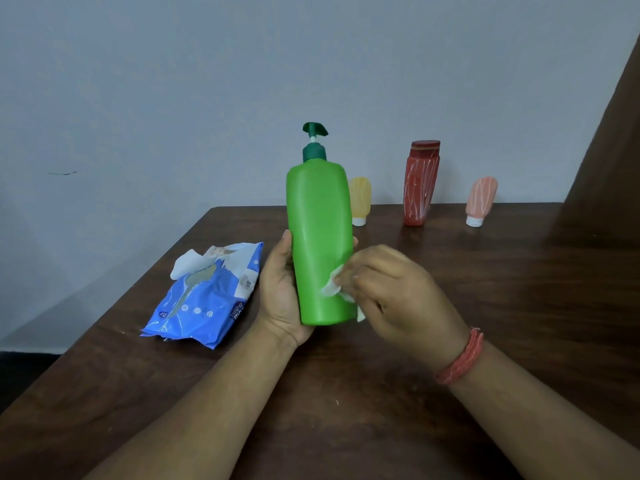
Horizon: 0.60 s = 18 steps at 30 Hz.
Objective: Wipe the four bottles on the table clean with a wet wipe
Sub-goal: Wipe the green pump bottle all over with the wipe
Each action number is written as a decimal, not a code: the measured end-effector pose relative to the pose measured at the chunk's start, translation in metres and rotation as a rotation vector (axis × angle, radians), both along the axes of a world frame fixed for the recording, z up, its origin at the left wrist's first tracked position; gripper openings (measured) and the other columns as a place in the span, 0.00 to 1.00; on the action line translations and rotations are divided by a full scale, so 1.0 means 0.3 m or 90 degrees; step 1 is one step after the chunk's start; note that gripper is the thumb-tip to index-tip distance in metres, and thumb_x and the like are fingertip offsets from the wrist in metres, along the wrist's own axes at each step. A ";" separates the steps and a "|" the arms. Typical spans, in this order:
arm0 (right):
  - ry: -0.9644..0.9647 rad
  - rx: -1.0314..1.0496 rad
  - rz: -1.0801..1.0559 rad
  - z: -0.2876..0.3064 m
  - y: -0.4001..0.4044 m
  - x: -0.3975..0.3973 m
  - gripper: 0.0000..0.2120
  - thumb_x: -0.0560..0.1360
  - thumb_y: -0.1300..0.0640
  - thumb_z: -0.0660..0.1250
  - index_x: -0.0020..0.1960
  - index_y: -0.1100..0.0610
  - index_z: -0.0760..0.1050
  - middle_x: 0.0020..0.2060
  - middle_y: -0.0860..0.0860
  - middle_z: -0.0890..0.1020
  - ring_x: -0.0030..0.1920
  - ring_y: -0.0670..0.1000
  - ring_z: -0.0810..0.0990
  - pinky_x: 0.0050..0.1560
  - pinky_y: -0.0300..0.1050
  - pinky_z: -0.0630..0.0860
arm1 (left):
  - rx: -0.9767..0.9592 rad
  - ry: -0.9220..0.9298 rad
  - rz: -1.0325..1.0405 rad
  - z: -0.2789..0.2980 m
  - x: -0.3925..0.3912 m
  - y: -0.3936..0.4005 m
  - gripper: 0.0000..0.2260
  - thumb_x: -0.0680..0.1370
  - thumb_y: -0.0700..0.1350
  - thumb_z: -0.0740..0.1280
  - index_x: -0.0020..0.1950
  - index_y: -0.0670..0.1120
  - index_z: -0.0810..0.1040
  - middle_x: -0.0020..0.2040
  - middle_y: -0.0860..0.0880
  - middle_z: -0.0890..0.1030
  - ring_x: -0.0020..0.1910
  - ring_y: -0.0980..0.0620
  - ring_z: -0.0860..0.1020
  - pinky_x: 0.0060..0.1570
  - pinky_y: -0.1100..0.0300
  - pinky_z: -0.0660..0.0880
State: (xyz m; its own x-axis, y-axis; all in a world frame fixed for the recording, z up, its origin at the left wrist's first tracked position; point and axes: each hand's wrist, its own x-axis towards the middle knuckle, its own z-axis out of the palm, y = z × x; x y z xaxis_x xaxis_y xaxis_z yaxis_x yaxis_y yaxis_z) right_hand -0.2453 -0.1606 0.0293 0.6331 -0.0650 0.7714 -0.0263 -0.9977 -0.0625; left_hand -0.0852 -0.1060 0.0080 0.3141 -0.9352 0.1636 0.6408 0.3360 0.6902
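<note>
Head view, left hand (282, 292): I grip the green pump bottle (320, 244), lifted upright over the table (485, 306).
Right hand (391, 289): closed on the wet wipe (334, 284), pressed to its lower side.
Left to do: yellow bottle (361, 199), red bottle (420, 183), pink bottle (480, 199) stand streaked at the back.

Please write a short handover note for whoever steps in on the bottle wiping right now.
Left hand holds the green pump bottle upright above the table. Right hand presses a wet wipe on its lower front.
Yellow bottle, red bottle and pink bottle stand at the far edge, streaked white.
Wipes pack lies left, open.
Done: none finished. Left: finish green, then the other three.
</note>
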 end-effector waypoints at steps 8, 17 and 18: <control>0.088 -0.008 0.079 -0.021 0.007 0.006 0.07 0.79 0.64 0.66 0.47 0.61 0.83 0.46 0.53 0.82 0.47 0.55 0.80 0.50 0.50 0.77 | 0.017 0.048 0.084 0.015 0.013 -0.004 0.30 0.82 0.59 0.52 0.51 0.40 0.87 0.51 0.36 0.83 0.44 0.41 0.82 0.49 0.51 0.79; 0.051 0.012 0.019 -0.028 -0.022 0.006 0.07 0.79 0.61 0.66 0.48 0.61 0.82 0.46 0.53 0.80 0.47 0.54 0.79 0.48 0.51 0.77 | 0.012 0.062 0.156 0.019 0.021 -0.002 0.24 0.83 0.56 0.54 0.57 0.40 0.82 0.52 0.36 0.83 0.49 0.42 0.83 0.51 0.52 0.77; 0.050 0.013 0.022 -0.028 -0.016 0.006 0.07 0.79 0.61 0.66 0.48 0.61 0.82 0.46 0.53 0.80 0.47 0.54 0.79 0.48 0.50 0.77 | 0.016 0.056 0.156 0.020 0.019 0.000 0.25 0.83 0.57 0.54 0.57 0.40 0.82 0.52 0.36 0.83 0.49 0.42 0.83 0.51 0.52 0.77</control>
